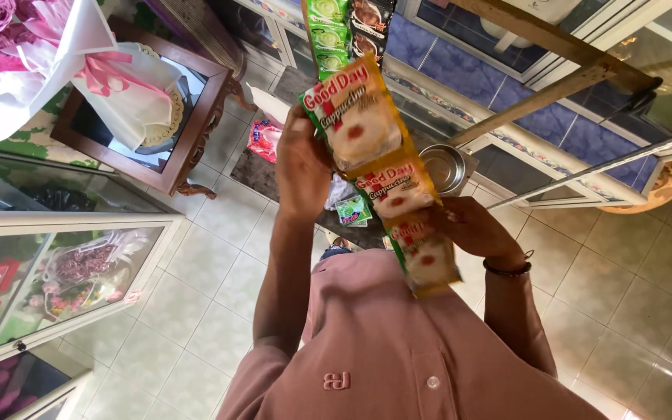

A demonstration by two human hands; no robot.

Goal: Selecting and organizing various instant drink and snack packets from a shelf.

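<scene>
Yellow strip of sachets [383, 167] hanging from twelve o'clock, left hand [302, 167] gripping its upper packet; right hand [472, 227] at four o'clock, fingers closed on the lowest packet; steel bowl [442, 166] beyond

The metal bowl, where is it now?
In the head view, the metal bowl sits centre-right, just behind the sachet strip and above the right hand.

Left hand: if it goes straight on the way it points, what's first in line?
The left hand points up the strip of coffee sachets it grips. Next along, probably the green and dark hanging sachet strips; depth is unclear.
</scene>
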